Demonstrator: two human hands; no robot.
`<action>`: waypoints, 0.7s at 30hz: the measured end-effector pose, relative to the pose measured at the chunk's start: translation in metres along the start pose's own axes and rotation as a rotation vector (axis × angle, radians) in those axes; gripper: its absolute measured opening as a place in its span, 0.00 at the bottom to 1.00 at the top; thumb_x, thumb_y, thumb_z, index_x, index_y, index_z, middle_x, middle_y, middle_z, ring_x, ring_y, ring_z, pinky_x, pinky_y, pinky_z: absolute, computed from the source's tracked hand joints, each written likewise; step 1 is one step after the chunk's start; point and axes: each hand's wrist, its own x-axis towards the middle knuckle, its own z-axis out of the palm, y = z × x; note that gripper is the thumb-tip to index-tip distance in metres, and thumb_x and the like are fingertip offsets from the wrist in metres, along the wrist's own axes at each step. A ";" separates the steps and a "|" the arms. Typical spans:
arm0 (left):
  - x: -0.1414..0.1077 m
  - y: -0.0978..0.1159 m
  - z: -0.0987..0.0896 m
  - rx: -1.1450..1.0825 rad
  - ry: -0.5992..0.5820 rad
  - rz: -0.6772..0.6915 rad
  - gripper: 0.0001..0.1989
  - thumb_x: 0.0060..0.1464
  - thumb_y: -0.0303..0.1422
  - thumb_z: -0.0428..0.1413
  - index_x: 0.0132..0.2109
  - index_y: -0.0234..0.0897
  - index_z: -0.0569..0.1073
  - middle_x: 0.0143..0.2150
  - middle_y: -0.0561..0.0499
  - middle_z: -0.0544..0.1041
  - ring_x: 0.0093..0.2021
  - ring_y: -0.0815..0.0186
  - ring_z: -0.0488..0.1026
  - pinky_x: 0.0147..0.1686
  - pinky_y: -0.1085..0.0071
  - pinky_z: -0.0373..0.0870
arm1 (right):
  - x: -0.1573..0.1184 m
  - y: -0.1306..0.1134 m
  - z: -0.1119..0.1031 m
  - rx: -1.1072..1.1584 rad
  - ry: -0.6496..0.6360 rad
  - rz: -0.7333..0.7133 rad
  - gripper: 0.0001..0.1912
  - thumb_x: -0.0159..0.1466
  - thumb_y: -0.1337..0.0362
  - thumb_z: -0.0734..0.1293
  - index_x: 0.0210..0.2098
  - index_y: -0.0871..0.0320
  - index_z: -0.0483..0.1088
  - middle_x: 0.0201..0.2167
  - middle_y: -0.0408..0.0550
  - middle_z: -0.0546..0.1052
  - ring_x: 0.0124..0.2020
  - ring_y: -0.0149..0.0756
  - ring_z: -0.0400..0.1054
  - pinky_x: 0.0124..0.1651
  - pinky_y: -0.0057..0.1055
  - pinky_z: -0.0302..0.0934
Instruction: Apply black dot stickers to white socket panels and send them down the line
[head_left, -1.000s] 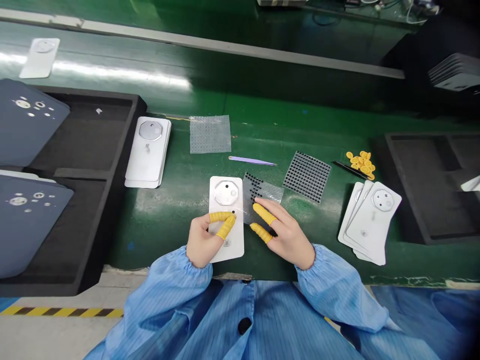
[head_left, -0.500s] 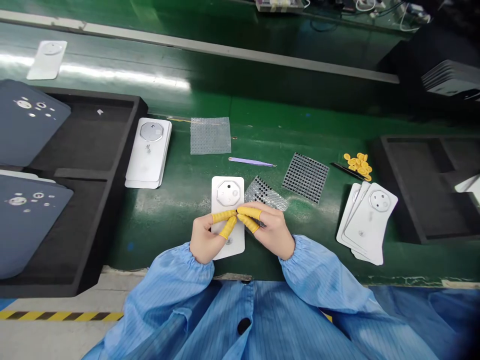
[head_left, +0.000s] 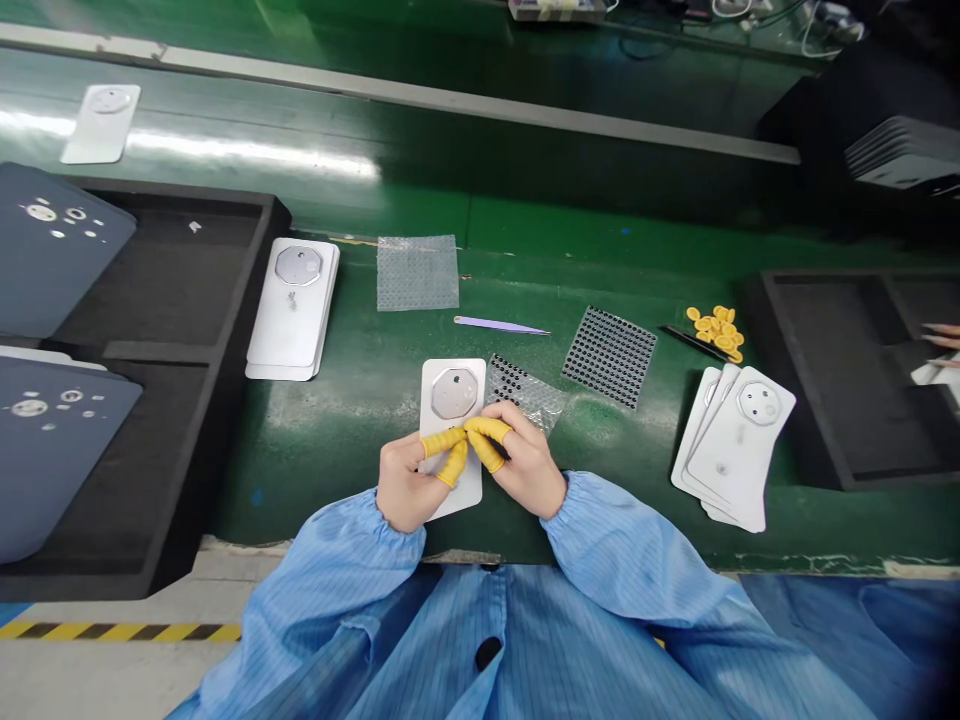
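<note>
A white phone back cover (head_left: 453, 392) with a round-cornered camera ring lies in front of me. Over its middle, my left hand (head_left: 411, 482) and my right hand (head_left: 523, 462) meet at the fingertips, thumb and forefinger pinched in each. Yellow finger cots cover those fingers. A tiny dark speck shows where the tips meet; what it is cannot be made out. Beside my right hand lies a clear sheet of black dots (head_left: 529, 392), partly bare and partly hidden by the fingers. A fuller black dot sheet (head_left: 610, 356) sits farther right.
Purple tweezers (head_left: 501, 325) and a clear textured sheet (head_left: 417, 273) lie beyond. White covers are stacked left (head_left: 288, 330) and right (head_left: 739, 440). Yellow finger cots (head_left: 716, 328) lie near black tweezers (head_left: 696, 342). Black trays (head_left: 180, 480) (head_left: 817, 440) flank me; another person's fingers (head_left: 942, 336) reach in at right.
My joined fingertips have shifted slightly left and down over the cover. The right hand has drawn in, and the partly bare dot sheet has moved a little. Another person's fingers have appeared at right.
</note>
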 end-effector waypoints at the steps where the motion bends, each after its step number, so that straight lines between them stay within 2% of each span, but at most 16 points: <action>1: 0.000 0.000 0.000 0.005 0.003 0.001 0.08 0.45 0.32 0.60 0.33 0.37 0.83 0.34 0.45 0.83 0.33 0.56 0.81 0.34 0.65 0.79 | -0.001 0.001 0.001 -0.013 -0.005 -0.018 0.10 0.67 0.68 0.60 0.47 0.57 0.67 0.39 0.50 0.69 0.38 0.32 0.67 0.38 0.29 0.67; 6: 0.000 0.000 0.001 0.015 0.003 -0.006 0.08 0.45 0.33 0.60 0.33 0.39 0.83 0.35 0.47 0.84 0.34 0.56 0.81 0.35 0.65 0.79 | -0.003 0.003 0.002 -0.036 -0.034 -0.018 0.10 0.68 0.67 0.58 0.47 0.57 0.66 0.40 0.51 0.68 0.39 0.33 0.67 0.39 0.29 0.67; 11: 0.002 -0.005 -0.007 -0.010 -0.037 -0.045 0.09 0.45 0.33 0.61 0.35 0.38 0.83 0.37 0.46 0.83 0.37 0.55 0.81 0.39 0.64 0.79 | 0.004 0.003 0.004 0.125 0.022 0.184 0.06 0.67 0.66 0.59 0.40 0.56 0.67 0.38 0.48 0.68 0.39 0.32 0.66 0.41 0.29 0.67; 14: 0.004 -0.012 -0.029 -0.103 -0.133 -0.226 0.12 0.46 0.37 0.62 0.38 0.36 0.83 0.40 0.44 0.83 0.41 0.53 0.80 0.45 0.60 0.77 | 0.006 0.004 0.004 0.130 0.067 0.234 0.05 0.67 0.66 0.60 0.38 0.56 0.67 0.37 0.47 0.68 0.38 0.31 0.66 0.40 0.28 0.66; 17: 0.003 -0.021 -0.063 -0.198 -0.241 -0.438 0.18 0.41 0.44 0.65 0.35 0.35 0.83 0.40 0.41 0.82 0.42 0.50 0.80 0.44 0.59 0.77 | 0.004 0.003 0.003 0.031 0.046 0.157 0.05 0.67 0.67 0.60 0.40 0.56 0.67 0.36 0.47 0.69 0.38 0.33 0.66 0.42 0.31 0.65; 19: -0.001 -0.023 -0.082 -0.199 -0.178 -0.526 0.21 0.37 0.47 0.66 0.34 0.34 0.83 0.39 0.41 0.83 0.41 0.50 0.80 0.41 0.61 0.78 | 0.004 0.000 0.001 -0.010 0.021 0.097 0.06 0.67 0.67 0.60 0.41 0.56 0.67 0.36 0.48 0.69 0.38 0.33 0.66 0.41 0.32 0.65; 21: -0.008 -0.020 -0.092 -0.177 -0.051 -0.555 0.24 0.39 0.47 0.66 0.39 0.33 0.82 0.41 0.41 0.82 0.42 0.51 0.80 0.37 0.64 0.79 | 0.005 -0.006 -0.001 -0.035 0.009 0.054 0.06 0.66 0.68 0.61 0.42 0.56 0.67 0.36 0.48 0.69 0.37 0.33 0.67 0.40 0.32 0.65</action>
